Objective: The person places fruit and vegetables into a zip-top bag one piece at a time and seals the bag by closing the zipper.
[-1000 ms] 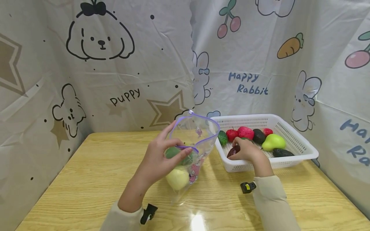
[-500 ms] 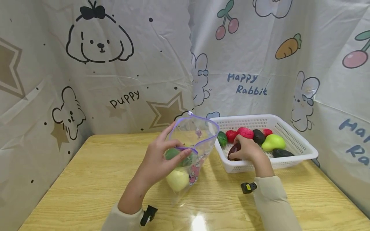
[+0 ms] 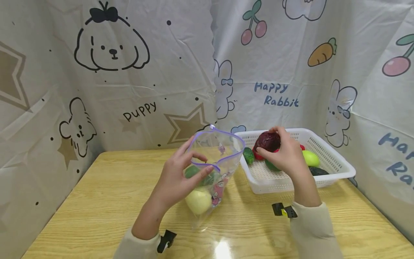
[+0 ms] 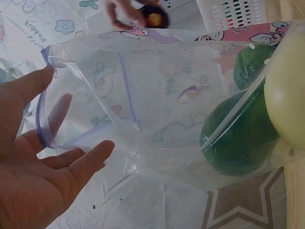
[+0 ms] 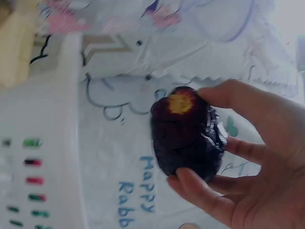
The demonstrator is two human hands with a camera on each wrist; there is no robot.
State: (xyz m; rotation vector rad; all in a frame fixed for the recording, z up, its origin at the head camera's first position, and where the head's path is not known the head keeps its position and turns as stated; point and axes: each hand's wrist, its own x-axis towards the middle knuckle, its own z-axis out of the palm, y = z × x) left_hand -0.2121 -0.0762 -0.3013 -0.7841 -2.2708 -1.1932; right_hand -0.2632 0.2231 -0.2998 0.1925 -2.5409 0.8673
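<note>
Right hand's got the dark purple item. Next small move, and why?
Probably shift the dark purple item left, over the clear bag: the right hand grips it, raised off the white basket's floor; the left hand is at the bag's open mouth, and pale-yellow and green produce already sit inside.

Head camera faces forward and down over the table; wrist cameras look closely along left hand and right hand, both catching bag and basket.
</note>
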